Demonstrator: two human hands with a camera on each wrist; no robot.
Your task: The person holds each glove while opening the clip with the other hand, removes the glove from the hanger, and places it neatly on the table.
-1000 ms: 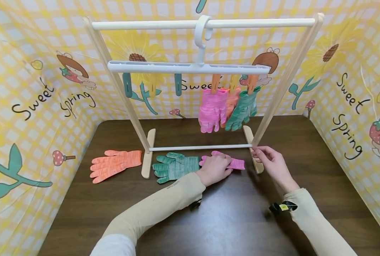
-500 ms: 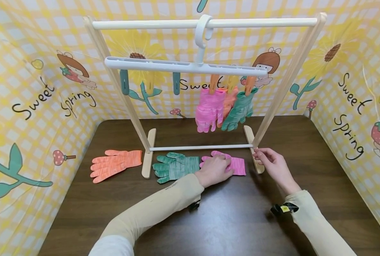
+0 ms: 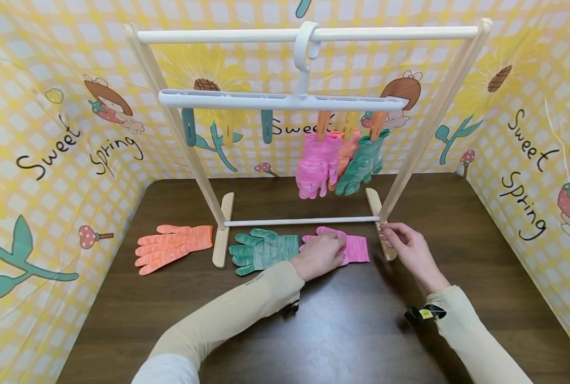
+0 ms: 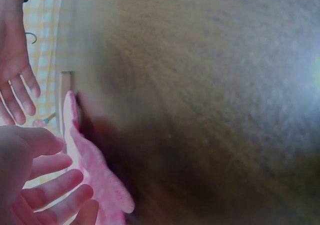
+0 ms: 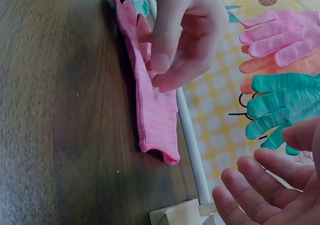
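My left hand reaches over a pink glove that lies flat on the dark wooden table, fingers pointing left. In the right wrist view its loosely bent fingertips are right at the glove's surface, thumb and index apart. My right hand hovers beside the rack's right foot, holding nothing, its fingers relaxed in the right wrist view. Left of the pink glove lie a green glove and an orange glove. Above, another pink glove, an orange one and a green one hang from clips.
A wooden rack with a white top bar carries a white hanger. Teal clips and a yellow clip hang bare on its left half. A low white bar joins the rack's feet. Patterned cloth walls surround the table.
The pink glove's cuff, narrow and bunched a second ago, now lies wider and flatter. My left hand has shifted slightly left. The hanger swayed left and back; my right hand has barely moved.
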